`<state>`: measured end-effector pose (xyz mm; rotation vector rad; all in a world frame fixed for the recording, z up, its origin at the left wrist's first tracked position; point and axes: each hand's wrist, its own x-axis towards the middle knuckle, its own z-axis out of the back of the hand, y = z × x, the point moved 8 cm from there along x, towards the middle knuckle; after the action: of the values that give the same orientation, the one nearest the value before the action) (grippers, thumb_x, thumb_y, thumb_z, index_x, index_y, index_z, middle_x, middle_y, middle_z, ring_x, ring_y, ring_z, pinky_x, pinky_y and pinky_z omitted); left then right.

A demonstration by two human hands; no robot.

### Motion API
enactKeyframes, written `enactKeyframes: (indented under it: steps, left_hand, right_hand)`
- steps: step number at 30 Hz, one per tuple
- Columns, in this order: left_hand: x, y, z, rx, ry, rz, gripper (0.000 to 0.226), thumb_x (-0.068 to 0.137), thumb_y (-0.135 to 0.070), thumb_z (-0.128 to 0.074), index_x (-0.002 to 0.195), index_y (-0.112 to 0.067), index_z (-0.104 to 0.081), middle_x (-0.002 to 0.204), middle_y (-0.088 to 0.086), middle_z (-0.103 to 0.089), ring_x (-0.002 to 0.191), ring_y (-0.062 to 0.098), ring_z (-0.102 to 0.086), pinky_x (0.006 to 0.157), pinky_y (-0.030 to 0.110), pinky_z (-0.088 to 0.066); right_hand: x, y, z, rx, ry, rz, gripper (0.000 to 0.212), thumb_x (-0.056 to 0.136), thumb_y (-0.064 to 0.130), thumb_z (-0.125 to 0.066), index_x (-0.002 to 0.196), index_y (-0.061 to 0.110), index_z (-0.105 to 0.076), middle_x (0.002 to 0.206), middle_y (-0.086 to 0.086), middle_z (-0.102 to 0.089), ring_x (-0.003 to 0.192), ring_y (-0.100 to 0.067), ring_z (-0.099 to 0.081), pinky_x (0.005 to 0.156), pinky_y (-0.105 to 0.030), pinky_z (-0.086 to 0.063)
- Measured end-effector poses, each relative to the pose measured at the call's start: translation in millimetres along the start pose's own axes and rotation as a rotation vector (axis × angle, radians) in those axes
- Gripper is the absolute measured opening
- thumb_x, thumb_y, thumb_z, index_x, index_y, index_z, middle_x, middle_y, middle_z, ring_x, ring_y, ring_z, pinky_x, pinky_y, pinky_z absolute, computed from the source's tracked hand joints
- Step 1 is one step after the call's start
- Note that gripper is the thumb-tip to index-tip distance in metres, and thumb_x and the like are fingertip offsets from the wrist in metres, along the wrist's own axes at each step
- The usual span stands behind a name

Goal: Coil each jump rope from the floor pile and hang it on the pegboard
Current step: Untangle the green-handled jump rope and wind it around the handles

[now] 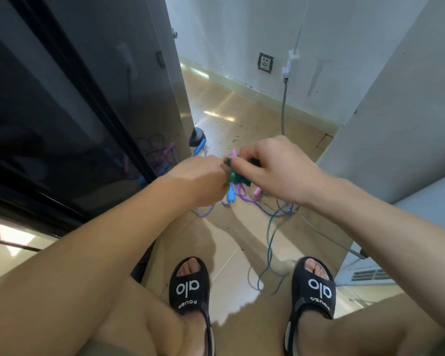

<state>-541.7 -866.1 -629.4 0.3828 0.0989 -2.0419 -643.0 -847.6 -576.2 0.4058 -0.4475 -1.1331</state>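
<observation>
Both my hands meet above the floor pile of jump ropes point(244, 199). My left hand point(203, 178) grips the green handles point(235, 177) of a green jump rope. My right hand point(272, 168) pinches the same bundle from the right; the fingertips are blurred. The thin green rope point(269, 250) trails down to the floor and loops between my feet. Under my hands lie a purple-and-white rope point(204, 213), a blue handle point(230, 195) and pink handles point(257, 192). Another blue handle point(199, 147) lies farther back. No pegboard is in view.
A tall dark glossy cabinet point(75, 111) stands close on the left, reflecting the ropes. A grey wall panel point(396, 111) rises on the right, with a white unit point(370, 273) low beside it. A cable point(283, 106) hangs on the far wall near a socket point(265, 62). My sandalled feet point(190, 286) stand on tiles.
</observation>
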Motion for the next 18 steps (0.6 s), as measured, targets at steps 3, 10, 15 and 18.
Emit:
enactKeyframes:
  steps: [3, 10, 15, 18]
  left_hand:
    - [-11, -30, -4, 0.070, 0.018, -0.140, 0.024, 0.104, -0.027, -0.040, 0.107, -0.009, -0.056, 0.089, 0.005, -0.045, 0.088, 0.030, -0.060, 0.070, 0.031, -0.039]
    - [-31, -38, 47, -0.282, -0.198, -0.224, 0.016, 0.098, -0.026, -0.051, 0.086, -0.018, -0.045, 0.074, -0.002, -0.047, 0.069, 0.023, -0.051, 0.062, 0.034, -0.042]
    - [-36, -20, 55, -0.564, -0.268, -0.170, 0.026, 0.095, -0.020, -0.059, 0.074, -0.027, -0.047, 0.068, -0.003, -0.050, 0.059, 0.011, -0.045, 0.054, 0.024, -0.034]
    - [-22, -7, 40, -0.729, -0.226, -0.029, 0.026, 0.095, -0.021, -0.057, 0.070, -0.021, -0.049, 0.065, -0.003, -0.048, 0.059, 0.016, -0.041, 0.055, 0.027, -0.032]
  right_hand:
    - [10, 0, 6, -0.142, -0.009, 0.014, 0.053, 0.097, 0.051, -0.052, 0.063, 0.011, -0.045, 0.051, -0.004, -0.041, 0.053, -0.023, -0.043, 0.052, -0.035, -0.033]
    - [17, -58, 1, 0.392, 0.018, -0.213, 0.063, 0.097, 0.048, -0.057, 0.063, -0.002, -0.042, 0.059, -0.009, -0.033, 0.056, -0.021, -0.030, 0.057, -0.032, -0.025]
    - [-2, -64, -38, 0.453, 0.108, -0.358, 0.035, 0.086, 0.027, -0.052, 0.074, -0.005, -0.046, 0.068, -0.012, -0.043, 0.057, -0.032, -0.039, 0.060, -0.036, -0.039]
    - [-13, -66, -52, 0.469, 0.068, -0.456, 0.035, 0.096, 0.022, -0.043, 0.065, 0.006, -0.039, 0.062, -0.010, -0.039, 0.059, -0.021, -0.035, 0.061, -0.032, -0.034]
